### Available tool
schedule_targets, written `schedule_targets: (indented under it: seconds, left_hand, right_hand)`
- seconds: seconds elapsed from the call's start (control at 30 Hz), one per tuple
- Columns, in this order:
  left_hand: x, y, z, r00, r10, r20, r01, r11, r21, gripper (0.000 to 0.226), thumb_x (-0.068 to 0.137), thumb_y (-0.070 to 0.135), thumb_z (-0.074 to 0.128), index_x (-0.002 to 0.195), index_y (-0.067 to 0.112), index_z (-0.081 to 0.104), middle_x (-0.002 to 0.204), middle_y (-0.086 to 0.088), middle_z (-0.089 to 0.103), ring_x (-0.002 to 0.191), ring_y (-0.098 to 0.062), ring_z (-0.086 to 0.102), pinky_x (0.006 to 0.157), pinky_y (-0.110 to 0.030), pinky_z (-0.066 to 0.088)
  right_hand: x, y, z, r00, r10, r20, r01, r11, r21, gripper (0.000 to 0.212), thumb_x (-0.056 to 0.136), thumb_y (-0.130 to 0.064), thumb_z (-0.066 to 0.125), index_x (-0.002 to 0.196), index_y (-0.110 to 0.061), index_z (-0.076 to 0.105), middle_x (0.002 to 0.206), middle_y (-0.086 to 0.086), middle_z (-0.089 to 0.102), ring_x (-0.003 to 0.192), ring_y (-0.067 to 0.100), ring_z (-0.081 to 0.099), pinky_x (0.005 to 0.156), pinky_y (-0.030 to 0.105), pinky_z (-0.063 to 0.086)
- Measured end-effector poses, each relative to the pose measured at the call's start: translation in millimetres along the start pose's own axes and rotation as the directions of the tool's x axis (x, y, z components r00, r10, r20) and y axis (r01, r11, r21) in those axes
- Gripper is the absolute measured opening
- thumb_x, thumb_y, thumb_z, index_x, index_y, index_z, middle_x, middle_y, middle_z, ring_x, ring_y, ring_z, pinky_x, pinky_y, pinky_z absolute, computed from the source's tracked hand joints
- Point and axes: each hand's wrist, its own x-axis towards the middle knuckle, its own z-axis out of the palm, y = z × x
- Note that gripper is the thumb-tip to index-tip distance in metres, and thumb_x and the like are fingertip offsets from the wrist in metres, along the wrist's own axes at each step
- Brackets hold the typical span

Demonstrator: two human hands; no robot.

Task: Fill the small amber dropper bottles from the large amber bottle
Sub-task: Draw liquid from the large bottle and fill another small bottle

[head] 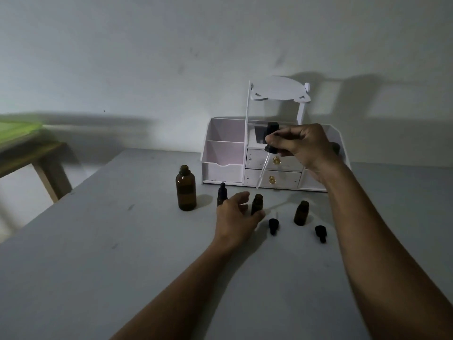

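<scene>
The large amber bottle [185, 188] stands uncapped on the grey table, left of the small ones. My right hand [301, 146] pinches the black bulb of a long dropper [266, 157], whose glass tube slants down to just above an open small amber bottle [257, 203]. My left hand [236, 213] steadies that bottle, fingers curled around its base. A capped small bottle [222, 196] stands just behind my left hand. Another open small bottle [301, 212] stands to the right. Two black dropper caps [273, 225] [320, 233] lie on the table near them.
A white desk organiser [225, 153] with two gold-knobbed drawers and a raised oval shelf stands at the table's back edge against the wall. A wooden table with a green top [22, 133] stands off to the left.
</scene>
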Motion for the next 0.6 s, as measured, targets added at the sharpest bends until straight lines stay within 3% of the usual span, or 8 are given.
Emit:
schedule_targets:
  seconds: [0.23,0.4,0.53,0.6]
  left_hand:
    - [6.1,-3.0,2.1,1.0,0.007,-0.011,-0.007,1.0,0.002,0.058,0.086,0.019,0.076,0.14,0.012,0.054,0.137,-0.006,0.062,0.119,-0.016,0.063,0.102,-0.03,0.049]
    - [9.3,-2.6,2.8,0.999,0.034,-0.003,-0.034,0.999,0.013,0.047,0.087,0.015,0.074,0.132,0.013,0.062,0.128,-0.003,0.069,0.112,-0.009,0.065,0.098,-0.021,0.047]
    - [8.8,-2.8,3.3,0.999,0.044,-0.003,-0.044,0.999,0.012,0.042,0.088,0.014,0.073,0.129,0.012,0.065,0.125,-0.002,0.07,0.112,-0.01,0.065,0.1,-0.02,0.045]
    - [9.3,-3.3,3.6,0.999,0.047,-0.007,-0.047,0.999,0.015,0.042,0.087,0.015,0.074,0.129,0.012,0.065,0.125,-0.003,0.07,0.113,-0.011,0.066,0.102,-0.023,0.047]
  right_hand:
    - [5.2,14.1,0.5,0.999,0.03,0.018,-0.028,0.997,-0.076,0.017,0.08,-0.018,0.081,0.095,-0.011,0.079,0.092,0.006,0.078,0.088,0.024,0.075,0.083,0.047,0.061]
    - [5.6,16.7,1.4,0.999,0.037,0.025,-0.035,0.997,-0.064,0.016,0.081,-0.014,0.08,0.095,-0.007,0.078,0.09,0.008,0.078,0.079,0.015,0.076,0.081,0.048,0.061]
    - [6.8,18.0,1.4,0.999,0.032,0.019,-0.031,0.998,-0.062,0.012,0.08,-0.016,0.081,0.091,-0.012,0.078,0.089,0.007,0.078,0.086,0.028,0.075,0.08,0.05,0.061]
    - [7.1,18.0,1.3,0.999,0.03,0.02,-0.029,0.998,-0.057,0.012,0.08,-0.017,0.081,0.09,-0.013,0.078,0.089,0.006,0.077,0.085,0.026,0.075,0.08,0.049,0.061]
